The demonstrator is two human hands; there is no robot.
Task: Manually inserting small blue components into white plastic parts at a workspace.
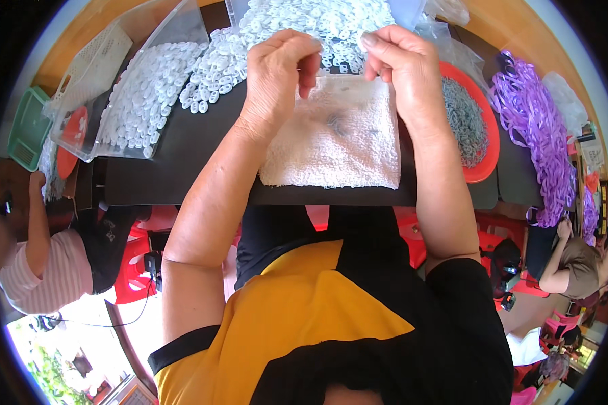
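Observation:
Both my hands are raised over a white towel (338, 145) spread on a dark table (182, 155). My left hand (277, 71) has its fingers curled into a pinch; what it holds is hidden. My right hand (402, 67) pinches a small white plastic ring (366, 38) between thumb and forefinger. The two hands are close together, fingertips about a hand's width apart. Just beyond them lies a heap of white plastic rings (297, 23). A few small grey pieces (336, 121) lie on the towel.
A clear plastic box (148, 88) of white rings stands at the left, beside a white basket (91, 57) and a green one (27, 128). At the right are a red bowl (483, 169) of small grey metal parts and purple loops (537, 128). Other people sit left (47, 263) and right (577, 260).

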